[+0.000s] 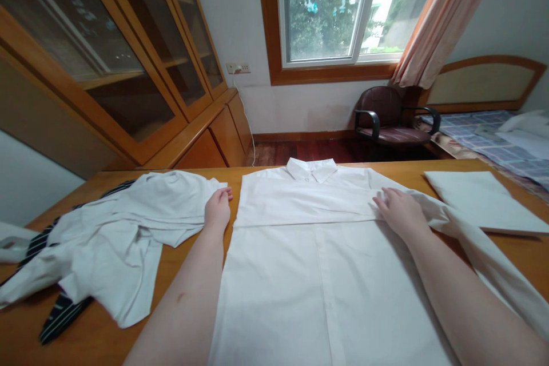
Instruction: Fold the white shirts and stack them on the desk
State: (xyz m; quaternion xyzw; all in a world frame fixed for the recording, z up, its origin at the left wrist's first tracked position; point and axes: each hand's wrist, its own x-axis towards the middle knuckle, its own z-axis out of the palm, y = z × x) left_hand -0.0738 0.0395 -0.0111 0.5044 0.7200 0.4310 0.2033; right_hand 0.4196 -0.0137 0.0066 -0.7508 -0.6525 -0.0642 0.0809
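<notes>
White and lying spread over the middle of the desk (21, 331), reaching the far edge with its collar: shirt (274, 274). Lying directly beneath the right hand (401, 211) at the chest; resting loosely on the cloth there, released rather than clenched. Lying just right of the left hand (218, 207), past a strip of bare wood; curling fingers there, cannot tell whether grasping anything. Bunching near the left edge: white garments (128, 240) over striped dark cloth (64, 315). Lying flat toward the right edge: rectangular white item (480, 200).
</notes>
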